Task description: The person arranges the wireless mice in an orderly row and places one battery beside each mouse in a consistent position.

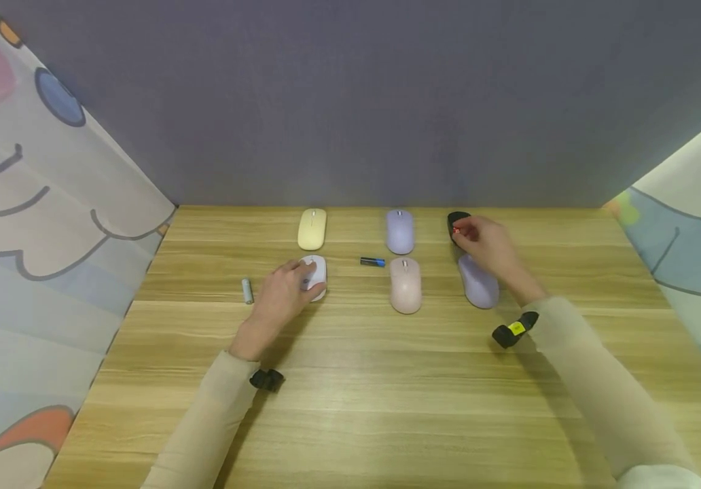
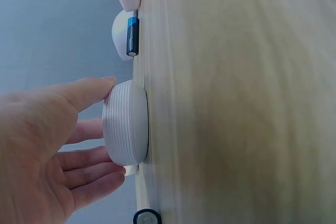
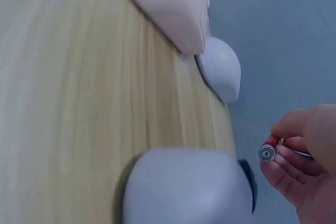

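Note:
My left hand holds a white computer mouse on the table. In the left wrist view the thumb lies at one side of this mouse and the fingers at the other. My right hand pinches a small red battery between thumb and fingers. It hangs over a black mouse at the back right, partly hidden by the fingers. Just below that hand lies a purple mouse. A grey battery rests to the left of my left hand.
A yellow mouse and a lilac mouse stand along the back. A pink mouse lies mid-table, near a black and blue battery. A dark panel rises behind the wooden table.

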`<state>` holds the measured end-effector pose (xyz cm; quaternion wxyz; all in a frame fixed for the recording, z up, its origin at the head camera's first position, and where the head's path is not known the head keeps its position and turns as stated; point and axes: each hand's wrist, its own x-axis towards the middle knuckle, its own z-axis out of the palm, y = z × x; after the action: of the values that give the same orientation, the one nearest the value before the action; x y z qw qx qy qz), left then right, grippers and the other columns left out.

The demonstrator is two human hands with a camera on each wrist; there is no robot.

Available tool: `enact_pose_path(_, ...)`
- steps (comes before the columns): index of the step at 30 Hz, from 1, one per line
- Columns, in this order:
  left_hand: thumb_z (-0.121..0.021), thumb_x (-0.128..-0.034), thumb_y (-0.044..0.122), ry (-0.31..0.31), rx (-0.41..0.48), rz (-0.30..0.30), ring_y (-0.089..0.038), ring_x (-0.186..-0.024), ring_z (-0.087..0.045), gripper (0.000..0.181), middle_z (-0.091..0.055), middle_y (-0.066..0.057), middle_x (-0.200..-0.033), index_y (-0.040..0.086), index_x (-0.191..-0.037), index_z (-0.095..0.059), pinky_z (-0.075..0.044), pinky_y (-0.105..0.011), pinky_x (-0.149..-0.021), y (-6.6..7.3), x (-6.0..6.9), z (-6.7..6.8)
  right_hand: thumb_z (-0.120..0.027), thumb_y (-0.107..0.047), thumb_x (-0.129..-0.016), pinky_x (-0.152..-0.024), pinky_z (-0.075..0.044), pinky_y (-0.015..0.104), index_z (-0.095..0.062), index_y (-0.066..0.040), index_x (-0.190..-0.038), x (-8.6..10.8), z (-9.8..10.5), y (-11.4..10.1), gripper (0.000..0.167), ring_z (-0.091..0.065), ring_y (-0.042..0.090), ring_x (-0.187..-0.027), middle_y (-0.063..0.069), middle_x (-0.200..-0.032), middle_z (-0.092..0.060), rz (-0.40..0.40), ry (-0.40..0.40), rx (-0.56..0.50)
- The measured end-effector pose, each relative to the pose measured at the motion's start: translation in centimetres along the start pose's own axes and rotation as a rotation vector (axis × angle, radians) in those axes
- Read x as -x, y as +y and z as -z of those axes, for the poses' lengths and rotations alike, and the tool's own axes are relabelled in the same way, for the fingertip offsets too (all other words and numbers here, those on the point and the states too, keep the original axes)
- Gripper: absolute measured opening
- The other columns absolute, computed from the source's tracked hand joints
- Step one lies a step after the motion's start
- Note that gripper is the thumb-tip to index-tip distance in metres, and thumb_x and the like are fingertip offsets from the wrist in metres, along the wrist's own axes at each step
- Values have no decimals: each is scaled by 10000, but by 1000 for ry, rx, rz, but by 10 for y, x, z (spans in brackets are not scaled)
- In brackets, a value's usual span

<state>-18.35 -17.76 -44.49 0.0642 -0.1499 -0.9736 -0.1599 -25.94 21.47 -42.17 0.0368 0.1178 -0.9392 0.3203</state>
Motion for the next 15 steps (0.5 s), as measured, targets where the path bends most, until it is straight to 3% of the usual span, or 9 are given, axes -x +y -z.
enact_pose_path(7,-771,-937,384,3,1,1,-395,-1049,-715,487,-693,-240,-1262,45,-1281,-704,-630,-485,-807,0,0,0,-645,-112,-1011,-791,-524,423,-677,65,-1195,-14,-13,-5,258,-671,354,-934,231,-1037,-714,17,-9,4)
enact_pose_path(15,-771,-939,376,1,1,-10,-390,-1052,-712,478,-698,-234,-1249,46,-1279,-705,-628,-486,-810,0,0,0,-638,-100,-1013,-806,-557,452,-672,74,-1208,-25,-29,-10,264,-672,363,-959,245,-1069,-710,6,-82,4)
